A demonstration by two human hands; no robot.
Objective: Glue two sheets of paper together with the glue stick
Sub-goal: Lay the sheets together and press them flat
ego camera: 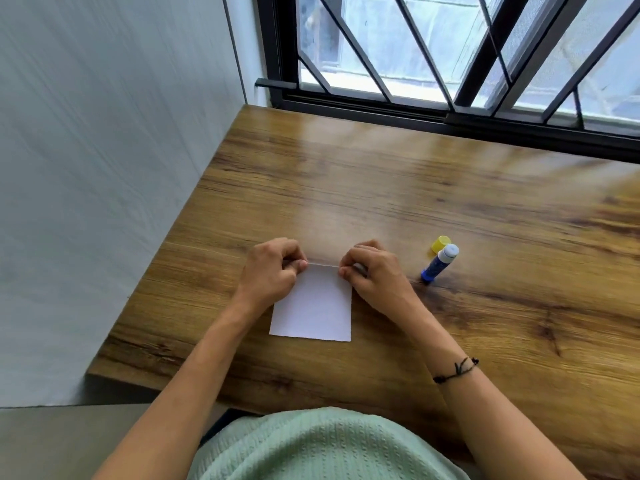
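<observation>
A white sheet of paper (313, 308) lies flat on the wooden bench (450, 202), near its front edge. The left hand (273, 268) pinches the sheet's far left corner, and the right hand (372, 271) pinches the far right corner, each grip clamped on the paper with curled fingers. The far edge looks slightly lifted between them; whether one sheet or two are stacked there is hard to tell. To the right, well apart from the paper, the blue glue stick (439, 263) stands uncapped, tilted, with its yellow cap (440, 244) just behind it. A black cord bracelet (456, 369) circles the right wrist.
</observation>
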